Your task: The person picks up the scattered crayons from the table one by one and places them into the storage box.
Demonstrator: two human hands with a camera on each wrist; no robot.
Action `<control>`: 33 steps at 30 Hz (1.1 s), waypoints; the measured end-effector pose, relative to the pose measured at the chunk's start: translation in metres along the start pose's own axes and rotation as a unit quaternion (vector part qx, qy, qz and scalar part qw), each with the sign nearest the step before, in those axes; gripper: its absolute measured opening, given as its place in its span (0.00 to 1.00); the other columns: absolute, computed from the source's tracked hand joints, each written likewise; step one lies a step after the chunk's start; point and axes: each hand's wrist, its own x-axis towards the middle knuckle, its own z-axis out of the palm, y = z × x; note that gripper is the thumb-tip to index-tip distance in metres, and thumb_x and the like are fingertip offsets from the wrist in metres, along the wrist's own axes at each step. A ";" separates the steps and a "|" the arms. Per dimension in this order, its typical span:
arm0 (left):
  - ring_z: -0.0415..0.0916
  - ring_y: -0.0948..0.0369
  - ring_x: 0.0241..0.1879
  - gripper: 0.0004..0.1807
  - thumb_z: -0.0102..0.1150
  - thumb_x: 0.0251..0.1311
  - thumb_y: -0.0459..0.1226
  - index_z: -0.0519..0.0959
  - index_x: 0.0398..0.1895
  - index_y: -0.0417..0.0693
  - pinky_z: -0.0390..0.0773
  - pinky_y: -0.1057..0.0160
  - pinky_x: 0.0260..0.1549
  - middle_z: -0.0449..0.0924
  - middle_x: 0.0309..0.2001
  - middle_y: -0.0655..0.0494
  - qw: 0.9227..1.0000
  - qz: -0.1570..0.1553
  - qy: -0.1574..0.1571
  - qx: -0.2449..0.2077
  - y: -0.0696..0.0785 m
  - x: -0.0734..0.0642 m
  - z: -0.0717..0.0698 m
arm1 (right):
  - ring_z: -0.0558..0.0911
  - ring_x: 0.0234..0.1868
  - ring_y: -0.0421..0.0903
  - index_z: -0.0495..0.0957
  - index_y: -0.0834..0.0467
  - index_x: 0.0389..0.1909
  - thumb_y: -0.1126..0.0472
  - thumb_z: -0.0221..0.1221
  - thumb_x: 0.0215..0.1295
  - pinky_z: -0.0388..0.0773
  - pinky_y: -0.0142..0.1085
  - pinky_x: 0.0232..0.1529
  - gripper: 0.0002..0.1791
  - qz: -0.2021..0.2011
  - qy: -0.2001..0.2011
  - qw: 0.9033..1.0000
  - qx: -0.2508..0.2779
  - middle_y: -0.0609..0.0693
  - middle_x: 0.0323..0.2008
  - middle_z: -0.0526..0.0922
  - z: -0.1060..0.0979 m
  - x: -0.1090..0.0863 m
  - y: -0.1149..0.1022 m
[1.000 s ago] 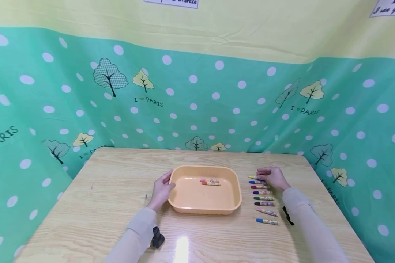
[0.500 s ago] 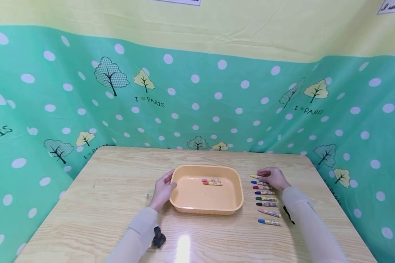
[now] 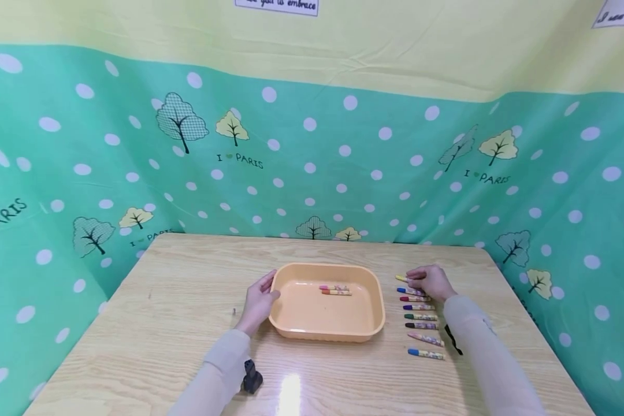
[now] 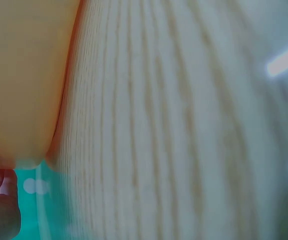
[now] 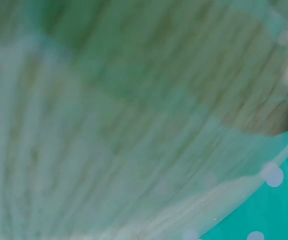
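Note:
My left hand grips the left rim of a peach plastic tray, its thumb over the edge. In the left wrist view the tray's outer wall fills the upper left, with curled fingers below it. At the far end of a column of crayons on the right, my right hand pinches a yellow crayon. Only the crayon's yellow end shows; the fingers hide the rest. A blue crayon lies just nearer than that hand. Inside the tray are a pink crayon and an orange crayon.
Down the column come a red crayon, purple crayon, green crayon, black crayon, pink crayon and another blue crayon. All lie on a wooden table. A dotted green curtain hangs behind it.
The yellow crayon's end sits slightly farther from the blue crayon than a second ago, with my right hand still at it. The left hand stays on the tray.

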 end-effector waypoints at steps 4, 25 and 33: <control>0.62 0.47 0.63 0.32 0.48 0.50 0.22 0.63 0.64 0.40 0.68 0.58 0.61 0.63 0.64 0.38 1.000 -0.006 0.001 0.002 0.001 -0.002 0.000 | 0.82 0.42 0.53 0.79 0.65 0.45 0.64 0.62 0.55 0.82 0.42 0.43 0.16 0.000 0.002 1.000 0.015 0.60 0.40 0.84 -0.001 -0.001 0.000; 0.61 0.46 0.64 0.32 0.47 0.52 0.21 0.61 0.65 0.40 0.67 0.57 0.62 0.61 0.64 0.37 1.000 -0.003 -0.011 -0.006 0.000 0.000 -0.001 | 0.82 0.44 0.50 0.79 0.60 0.48 0.57 0.63 0.56 0.83 0.40 0.44 0.19 -0.084 0.013 0.994 0.069 0.57 0.47 0.82 -0.005 -0.035 -0.088; 0.61 0.46 0.64 0.32 0.47 0.52 0.21 0.61 0.65 0.39 0.67 0.57 0.62 0.61 0.64 0.36 1.000 -0.001 -0.014 -0.007 0.001 0.001 -0.001 | 0.83 0.42 0.47 0.80 0.59 0.45 0.62 0.64 0.53 0.83 0.32 0.41 0.17 -0.099 0.000 0.991 0.093 0.55 0.44 0.83 0.017 -0.038 -0.116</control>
